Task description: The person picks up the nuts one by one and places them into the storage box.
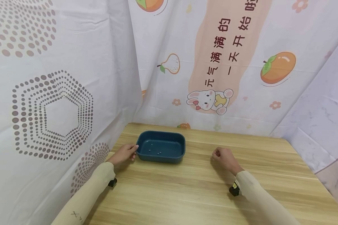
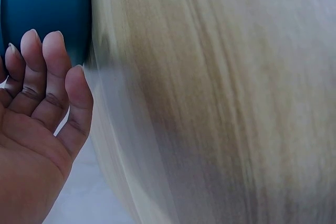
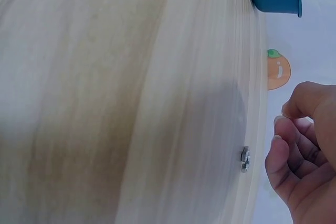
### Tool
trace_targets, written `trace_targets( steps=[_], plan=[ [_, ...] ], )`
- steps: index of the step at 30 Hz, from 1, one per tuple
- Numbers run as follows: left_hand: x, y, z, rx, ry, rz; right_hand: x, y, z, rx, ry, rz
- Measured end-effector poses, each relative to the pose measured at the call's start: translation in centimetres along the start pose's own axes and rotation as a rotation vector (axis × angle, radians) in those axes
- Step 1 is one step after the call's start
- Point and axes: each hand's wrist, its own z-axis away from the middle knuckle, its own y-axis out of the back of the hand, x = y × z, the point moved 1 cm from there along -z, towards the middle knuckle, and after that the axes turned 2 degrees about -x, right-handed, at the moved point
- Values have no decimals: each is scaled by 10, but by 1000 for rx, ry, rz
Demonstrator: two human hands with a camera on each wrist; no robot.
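At the left end of the dark blue plastic bin (image 1: 160, 159), my left hand (image 1: 124, 154) grips the rim. Its thumb lies at the rim's edge. In the left wrist view the fingers (image 2: 34, 59) of that hand bend against the outside wall. A few small shiny metal pieces (image 1: 158, 153) lie on the bin's floor. My right hand (image 1: 224, 158) hovers low over the table, to the right of the bin. Its fingers are curled, and nothing shows between them. Small ring-like metal pieces (image 3: 245, 159) lie on the wood beside that hand in the right wrist view.
The wooden table (image 1: 169, 190) runs up to a printed white curtain (image 1: 163, 103) at the back. Another curtain (image 1: 107, 93) hangs close on the left, near the left forearm. A marbled cloth (image 1: 324, 125) borders the right side. A black wrist device (image 1: 234, 189) sits under the right sleeve.
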Motion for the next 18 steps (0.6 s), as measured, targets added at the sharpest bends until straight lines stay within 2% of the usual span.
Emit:
trace_targets(
  steps=[8, 18],
  plan=[
    [0, 0, 0, 4, 6, 15, -6, -4, -2, 16, 29, 14],
    [-1, 1, -1, 2, 6, 16, -18, -6, -5, -12, 31, -30]
  ],
)
